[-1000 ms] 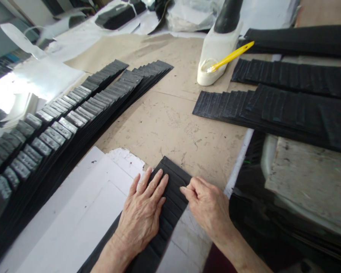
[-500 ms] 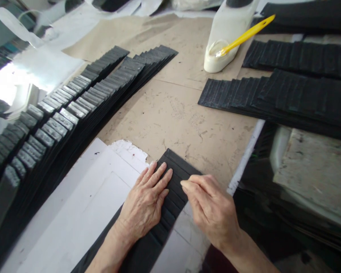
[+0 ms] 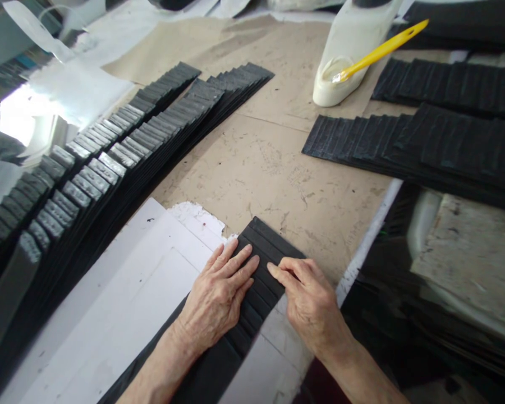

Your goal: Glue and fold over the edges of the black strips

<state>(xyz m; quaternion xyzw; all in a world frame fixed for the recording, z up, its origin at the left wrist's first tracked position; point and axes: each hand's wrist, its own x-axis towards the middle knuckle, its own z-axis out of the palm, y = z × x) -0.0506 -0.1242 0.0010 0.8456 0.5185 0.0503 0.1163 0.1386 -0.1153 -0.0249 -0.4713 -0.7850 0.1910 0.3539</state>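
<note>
A long black ribbed strip (image 3: 264, 247) made of overlapped pieces lies on a white board (image 3: 122, 314) at the near edge. My left hand (image 3: 219, 297) rests flat on it, fingers stretched out and pressing down. My right hand (image 3: 309, 303) sits beside it on the strip's right edge, its fingers curled with the fingertips pressing the black material. Nothing else is held by either hand.
Two long fanned rows of black pieces with grey glued ends (image 3: 109, 163) run along the left. More black strips (image 3: 425, 140) lie at the right. A white glue pot (image 3: 345, 62) with a yellow brush (image 3: 382, 49) stands at the back on brown paper (image 3: 261, 168).
The view has tipped and shifted slightly. My right hand lowered back onto the strip's edge after lifting a little; my left hand stayed flat on it.
</note>
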